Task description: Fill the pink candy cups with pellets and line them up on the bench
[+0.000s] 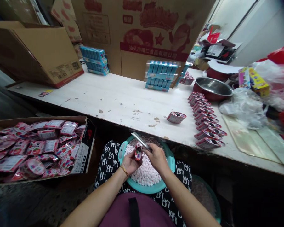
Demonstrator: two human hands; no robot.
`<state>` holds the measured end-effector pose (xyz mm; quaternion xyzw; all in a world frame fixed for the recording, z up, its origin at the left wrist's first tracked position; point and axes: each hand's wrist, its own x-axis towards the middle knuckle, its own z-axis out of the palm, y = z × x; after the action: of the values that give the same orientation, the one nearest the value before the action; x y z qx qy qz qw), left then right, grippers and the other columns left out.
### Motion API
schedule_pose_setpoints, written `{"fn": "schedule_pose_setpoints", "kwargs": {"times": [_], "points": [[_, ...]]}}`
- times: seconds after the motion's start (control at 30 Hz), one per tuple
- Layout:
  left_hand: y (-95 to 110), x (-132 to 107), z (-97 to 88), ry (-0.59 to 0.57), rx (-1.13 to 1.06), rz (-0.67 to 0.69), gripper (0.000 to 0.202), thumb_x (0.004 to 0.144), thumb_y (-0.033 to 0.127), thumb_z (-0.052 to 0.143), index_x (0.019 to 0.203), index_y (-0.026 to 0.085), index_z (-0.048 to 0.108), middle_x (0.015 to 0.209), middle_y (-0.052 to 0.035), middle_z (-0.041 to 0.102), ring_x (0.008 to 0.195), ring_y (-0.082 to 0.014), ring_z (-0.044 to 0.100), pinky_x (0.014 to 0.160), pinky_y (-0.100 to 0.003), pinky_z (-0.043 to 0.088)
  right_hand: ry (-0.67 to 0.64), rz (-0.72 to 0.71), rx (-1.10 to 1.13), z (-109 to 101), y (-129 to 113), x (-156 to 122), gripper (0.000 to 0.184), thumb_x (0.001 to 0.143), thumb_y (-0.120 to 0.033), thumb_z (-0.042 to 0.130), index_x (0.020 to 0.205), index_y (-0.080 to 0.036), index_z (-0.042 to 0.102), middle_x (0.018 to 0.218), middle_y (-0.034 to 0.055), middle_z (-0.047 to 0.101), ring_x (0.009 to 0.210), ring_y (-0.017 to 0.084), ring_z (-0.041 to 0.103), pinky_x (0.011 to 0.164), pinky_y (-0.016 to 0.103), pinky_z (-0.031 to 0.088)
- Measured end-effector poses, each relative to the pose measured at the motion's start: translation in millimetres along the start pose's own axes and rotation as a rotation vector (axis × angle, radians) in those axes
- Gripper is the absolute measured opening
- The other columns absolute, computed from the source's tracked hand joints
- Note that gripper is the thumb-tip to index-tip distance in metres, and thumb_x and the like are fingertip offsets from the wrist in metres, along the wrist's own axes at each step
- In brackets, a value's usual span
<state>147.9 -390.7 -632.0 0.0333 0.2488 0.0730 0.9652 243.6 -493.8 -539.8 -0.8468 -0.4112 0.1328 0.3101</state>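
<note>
A teal basin (144, 189) full of small pale pink candies (145, 174) rests on my lap. Over it, my left hand (130, 163) is closed round a small red-and-pink printed packet (138, 153), its dark opening facing up. My right hand (157, 156) grips a flat, silvery metal tool (140, 140) whose exact kind I cannot make out. The tool slants up and left, close above the packet; whether they touch is hard to tell.
One similar packet (176, 117) stands on the white table (123, 108), left of a row of packets (206, 121). Blue boxes (161, 75) stand before a large carton (132, 63). At left, an open box (86, 148) holds many packets. A metal bowl (213, 87) sits at right.
</note>
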Motion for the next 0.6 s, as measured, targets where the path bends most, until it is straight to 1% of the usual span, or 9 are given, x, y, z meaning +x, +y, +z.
{"fn": "schedule_pose_setpoints", "kwargs": {"times": [0.07, 0.13, 0.27, 0.33, 0.43, 0.47, 0.5, 0.57, 0.6], "points": [[-1.4, 2.1, 3.8, -0.002, -0.028, 0.010, 0.016, 0.083, 0.019, 0.047, 0.083, 0.012, 0.060, 0.070, -0.0047, 0.064, 0.061, -0.0121, 0.059, 0.055, -0.023, 0.045, 0.004, -0.053, -0.046, 2.0, -2.7, 2.4, 0.018, 0.079, -0.024, 0.049, 0.093, -0.023, 0.060, 0.088, 0.0019, 0.061, 0.079, 0.015, 0.056, 0.070, 0.024, 0.039], [-0.9, 2.7, 6.5, -0.002, -0.035, 0.024, 0.014, 0.082, 0.017, 0.048, 0.081, 0.012, 0.060, 0.070, -0.0044, 0.064, 0.062, -0.0119, 0.059, 0.055, -0.023, 0.045, 0.003, -0.099, -0.076, -0.6, -1.7, 6.2, 0.019, 0.077, -0.019, 0.048, 0.091, -0.022, 0.061, 0.087, 0.0020, 0.058, 0.078, 0.014, 0.055, 0.069, 0.023, 0.039], [0.8, 2.4, 9.9, 0.032, -0.005, 0.040, 0.012, 0.082, 0.018, 0.049, 0.082, 0.012, 0.060, 0.074, -0.0048, 0.065, 0.064, -0.0122, 0.060, 0.054, -0.023, 0.045, -0.060, -0.167, -0.010, -5.4, 3.7, 14.1, 0.021, 0.076, -0.016, 0.046, 0.088, -0.022, 0.062, 0.083, 0.0010, 0.056, 0.078, 0.013, 0.054, 0.071, 0.023, 0.040], [-2.8, 3.5, 13.9, 0.044, 0.014, 0.089, 0.012, 0.082, 0.017, 0.049, 0.085, 0.013, 0.061, 0.075, -0.0040, 0.065, 0.064, -0.0114, 0.060, 0.058, -0.023, 0.046, -0.051, -0.121, -0.023, -2.4, 2.9, 14.4, 0.024, 0.076, -0.023, 0.050, 0.098, -0.022, 0.060, 0.090, 0.0025, 0.057, 0.081, 0.015, 0.055, 0.072, 0.025, 0.041], [-13.9, 4.7, 28.0, 0.003, 0.080, 0.227, 0.020, 0.080, 0.014, 0.052, 0.098, 0.020, 0.060, 0.087, -0.0021, 0.065, 0.071, -0.0099, 0.060, 0.067, -0.023, 0.046, 0.030, 0.005, -0.102, 0.5, -0.2, 16.1, 0.048, 0.075, -0.036, 0.055, 0.120, -0.021, 0.047, 0.104, 0.0066, 0.056, 0.086, 0.019, 0.055, 0.072, 0.028, 0.042], [-17.0, 3.5, 34.6, -0.016, 0.130, 0.245, 0.026, 0.080, 0.015, 0.053, 0.104, 0.023, 0.058, 0.093, -0.0018, 0.064, 0.075, -0.0104, 0.060, 0.069, -0.024, 0.045, 0.042, 0.013, -0.129, -2.9, 0.4, 19.2, 0.052, 0.075, -0.037, 0.055, 0.123, -0.022, 0.043, 0.106, 0.0065, 0.057, 0.088, 0.019, 0.055, 0.074, 0.029, 0.042], [-18.5, 0.8, 41.6, -0.023, 0.192, 0.256, 0.030, 0.080, 0.018, 0.054, 0.109, 0.027, 0.055, 0.101, -0.0016, 0.062, 0.080, -0.0114, 0.059, 0.071, -0.025, 0.045, 0.044, -0.003, -0.152, -9.8, 2.6, 24.2, 0.052, 0.075, -0.036, 0.054, 0.124, -0.023, 0.042, 0.106, 0.0056, 0.057, 0.090, 0.019, 0.055, 0.075, 0.029, 0.042], [-14.3, -9.2, 54.2, 0.008, 0.330, 0.298, 0.037, 0.079, 0.025, 0.057, 0.116, 0.032, 0.051, 0.115, -0.0026, 0.057, 0.090, -0.0149, 0.058, 0.072, -0.027, 0.044, 0.057, -0.069, -0.198, -35.4, 12.9, 38.1, 0.048, 0.077, -0.033, 0.052, 0.123, -0.025, 0.042, 0.107, 0.0040, 0.058, 0.094, 0.019, 0.054, 0.079, 0.029, 0.041], [-7.7, -16.4, 58.6, 0.030, 0.405, 0.354, 0.040, 0.078, 0.027, 0.058, 0.117, 0.032, 0.050, 0.119, -0.0039, 0.054, 0.094, -0.0168, 0.056, 0.072, -0.028, 0.044, 0.066, -0.100, -0.238, -52.9, 20.9, 46.4, 0.047, 0.077, -0.033, 0.051, 0.122, -0.025, 0.042, 0.108, 0.0041, 0.058, 0.095, 0.019, 0.053, 0.079, 0.030, 0.041]]}}
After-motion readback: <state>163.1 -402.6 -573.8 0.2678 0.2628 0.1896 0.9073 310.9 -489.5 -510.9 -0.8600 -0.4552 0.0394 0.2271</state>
